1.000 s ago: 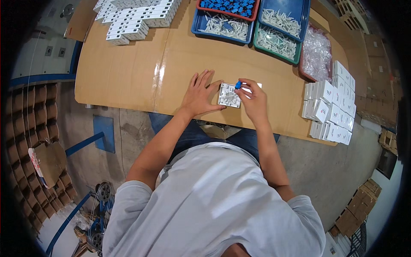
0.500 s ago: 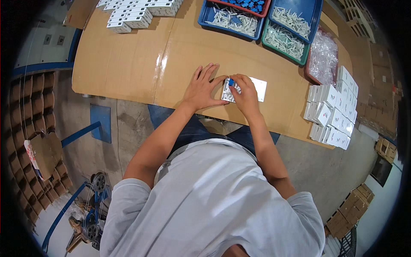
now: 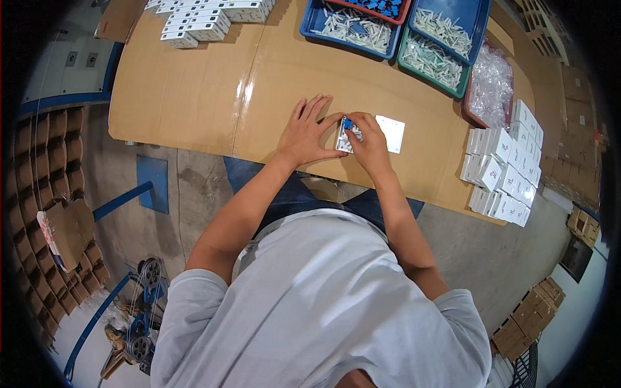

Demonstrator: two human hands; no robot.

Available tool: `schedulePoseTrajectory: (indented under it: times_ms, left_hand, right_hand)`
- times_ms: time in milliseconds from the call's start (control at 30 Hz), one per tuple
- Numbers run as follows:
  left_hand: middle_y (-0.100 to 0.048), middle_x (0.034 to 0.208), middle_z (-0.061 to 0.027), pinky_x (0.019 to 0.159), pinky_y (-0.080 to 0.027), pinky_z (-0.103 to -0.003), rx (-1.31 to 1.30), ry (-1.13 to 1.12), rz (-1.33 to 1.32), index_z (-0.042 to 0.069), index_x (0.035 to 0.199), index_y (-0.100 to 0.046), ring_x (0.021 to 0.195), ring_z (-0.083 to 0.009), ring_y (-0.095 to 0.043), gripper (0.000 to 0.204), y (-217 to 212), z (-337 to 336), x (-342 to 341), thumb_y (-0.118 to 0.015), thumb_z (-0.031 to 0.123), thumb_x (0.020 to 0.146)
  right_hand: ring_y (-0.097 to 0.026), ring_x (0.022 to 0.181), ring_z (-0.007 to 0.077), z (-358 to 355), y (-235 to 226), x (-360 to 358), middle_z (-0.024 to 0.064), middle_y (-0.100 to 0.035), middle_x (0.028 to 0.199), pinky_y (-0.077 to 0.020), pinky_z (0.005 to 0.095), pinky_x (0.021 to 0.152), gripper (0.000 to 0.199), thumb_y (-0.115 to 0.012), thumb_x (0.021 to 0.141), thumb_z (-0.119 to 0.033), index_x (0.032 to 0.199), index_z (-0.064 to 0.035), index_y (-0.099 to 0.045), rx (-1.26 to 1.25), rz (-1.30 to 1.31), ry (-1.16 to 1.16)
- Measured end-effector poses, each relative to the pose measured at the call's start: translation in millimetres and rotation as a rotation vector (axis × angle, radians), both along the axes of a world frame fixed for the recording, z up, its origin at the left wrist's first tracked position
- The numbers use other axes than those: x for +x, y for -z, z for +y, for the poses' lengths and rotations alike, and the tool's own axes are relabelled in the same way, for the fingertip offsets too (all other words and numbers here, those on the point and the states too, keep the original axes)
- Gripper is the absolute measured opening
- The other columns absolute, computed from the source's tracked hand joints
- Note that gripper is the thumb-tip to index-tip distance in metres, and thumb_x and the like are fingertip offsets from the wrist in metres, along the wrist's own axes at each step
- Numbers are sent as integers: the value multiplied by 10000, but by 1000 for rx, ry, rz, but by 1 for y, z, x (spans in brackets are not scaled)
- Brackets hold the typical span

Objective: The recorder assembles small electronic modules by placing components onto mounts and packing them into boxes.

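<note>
A small open white box (image 3: pixel 344 143) with white pieces inside sits near the table's front edge. My left hand (image 3: pixel 303 137) steadies it, thumb and forefinger spanning its left side while the other fingers fan out over the cardboard. From the right, my right hand (image 3: pixel 371 145) pinches a small blue plastic piece (image 3: pixel 348 123) at the far end of the box. The fingers partly cover the box's inside. Just beyond my right hand lies a flat white box lid or card (image 3: pixel 393 134), partly hidden by that hand.
Cardboard covers the table (image 3: pixel 194 97). White boxes (image 3: pixel 207 29) stand in rows at far left; more white boxes (image 3: pixel 501 165) are stacked at the right edge. At the back, blue trays (image 3: pixel 396 45) and a green tray (image 3: pixel 464 83) hold white parts; a red tray (image 3: pixel 407 14) holds blue pieces. Clear plastic bags (image 3: pixel 488 87) fill another.
The blue piece sits slightly lower and farther left, and my right fingers have shifted a little with it. My left hand stays in place.
</note>
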State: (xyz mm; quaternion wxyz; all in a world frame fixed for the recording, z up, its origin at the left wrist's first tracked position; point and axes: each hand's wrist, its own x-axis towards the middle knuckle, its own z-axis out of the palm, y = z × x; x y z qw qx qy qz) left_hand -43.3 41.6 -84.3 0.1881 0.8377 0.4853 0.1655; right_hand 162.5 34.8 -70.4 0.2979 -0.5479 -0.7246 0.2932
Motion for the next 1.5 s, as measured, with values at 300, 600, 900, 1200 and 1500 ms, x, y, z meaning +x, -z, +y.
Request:
schedulePoseTrajectory:
  times_ms: [300, 600, 900, 1200, 1500]
  left_hand:
    - [-339, 1623, -131, 1266, -148, -529, 9, 5, 18, 229, 1453, -560, 1541, -316, -251, 888, 0, 0, 0, -680, 766, 757]
    - [-332, 1627, -130, 1267, -143, -532, 8, 5, 21, 224, 1454, -558, 1546, -316, -240, 883, 2, 0, 0, -669, 770, 769]
    - [-326, 1632, -128, 1268, -142, -530, -4, 6, 24, 236, 1460, -547, 1549, -314, -235, 887, 1, 0, 1, -674, 770, 764]
    - [-330, 1630, -132, 1265, -151, -532, 3, 4, 18, 229, 1456, -550, 1545, -315, -245, 887, 4, 0, 1, -663, 779, 769]
    - [-346, 1621, -126, 1260, -166, -535, 20, 0, -10, 228, 1420, -589, 1538, -314, -263, 817, 3, 1, -1, -709, 701, 764]
  right_hand:
    - [-662, 1097, 357, 0, 3, -1, 157, -660, 1188, -539, 387, 917, 391, -706, 861, 44, 1243, -27, -666, -25, 40, -2]
    - [-667, 1093, 351, 2, -1, -2, 154, -664, 1184, -537, 384, 915, 369, -702, 860, 43, 1223, -20, -668, -43, 16, 5]
    - [-665, 1082, 349, 2, -1, -2, 145, -668, 1172, -537, 391, 910, 354, -707, 859, 23, 1208, -25, -673, -30, -19, 1]
    - [-631, 1139, 375, -2, 3, -4, 158, -657, 1224, -524, 426, 941, 420, -710, 836, 1, 1248, -48, -650, -17, -15, 36]
    - [-402, 1455, 419, -26, 0, -3, 198, -449, 1553, -361, 516, 1166, 499, -698, 935, -196, 1407, -66, -602, 107, -253, -25]
